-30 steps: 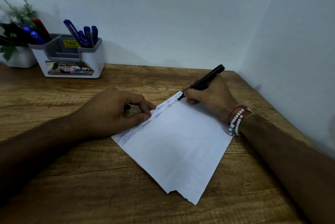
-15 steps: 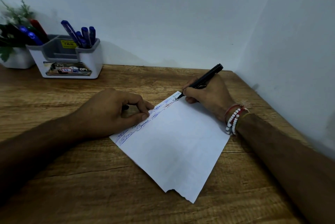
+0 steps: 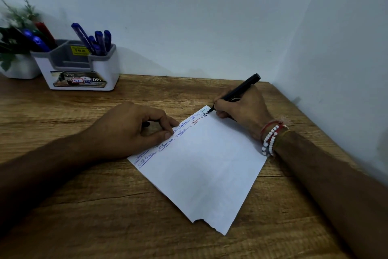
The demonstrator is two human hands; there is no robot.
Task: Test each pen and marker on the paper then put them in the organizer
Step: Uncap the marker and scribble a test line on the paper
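Firmly, right hand (image 3: 241, 109) gripping pen (image 3: 237, 90), on paper (image 3: 205, 170)

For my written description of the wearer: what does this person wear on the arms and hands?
Both forearms are bare; no sleeve shows. The right hand has at its wrist a red thread band, strands of round white beads with a few blue ones, and a thin yellowish thread. The left hand shows no ring, watch or band.
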